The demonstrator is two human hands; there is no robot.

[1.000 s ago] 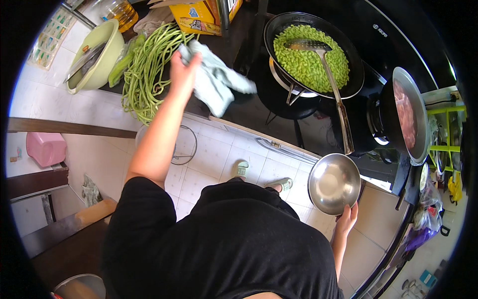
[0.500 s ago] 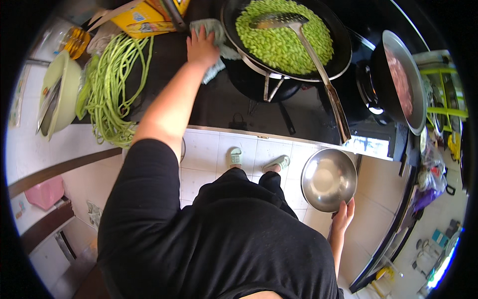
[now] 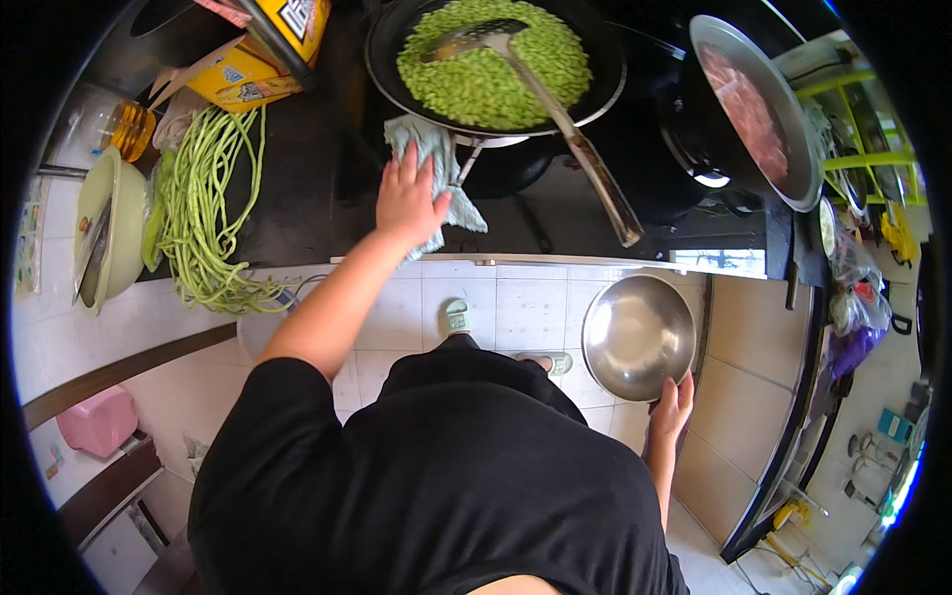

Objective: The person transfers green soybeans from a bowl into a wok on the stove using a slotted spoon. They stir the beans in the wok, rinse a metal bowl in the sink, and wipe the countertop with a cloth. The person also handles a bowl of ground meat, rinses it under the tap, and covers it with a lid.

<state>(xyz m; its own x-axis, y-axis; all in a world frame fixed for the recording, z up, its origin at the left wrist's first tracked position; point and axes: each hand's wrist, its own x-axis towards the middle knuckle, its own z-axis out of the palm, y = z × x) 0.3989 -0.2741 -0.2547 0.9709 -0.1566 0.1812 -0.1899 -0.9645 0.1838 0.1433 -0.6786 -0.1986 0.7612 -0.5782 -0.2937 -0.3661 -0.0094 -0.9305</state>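
My left hand (image 3: 409, 203) lies with its fingers stretched out on a light blue-grey cloth (image 3: 468, 213), pressing it onto the black counter near the front edge. Part of the cloth sticks out toward the wok. At my right side, my right hand (image 3: 672, 405) grips the rim of a shiny steel bowl (image 3: 640, 337), held in front of the cabinet with its inside facing up. Just beyond the cloth stands a black wok (image 3: 382, 74) full of chopped green pieces (image 3: 496, 74). A slotted metal spatula (image 3: 575, 134) rests in it, its handle reaching toward me.
Long green beans (image 3: 203, 198) hang over the counter's left edge, beside a pale green bowl (image 3: 124, 228) with a knife in it. A yellow box (image 3: 233, 79) stands behind them. On the right, a grey basin (image 3: 798, 119) holds raw pinkish meat (image 3: 749, 109), near a green rack (image 3: 863, 159).
My left hand has drawn the cloth toward the counter's front edge. The view has shifted, and the steel bowl remains in my right hand.
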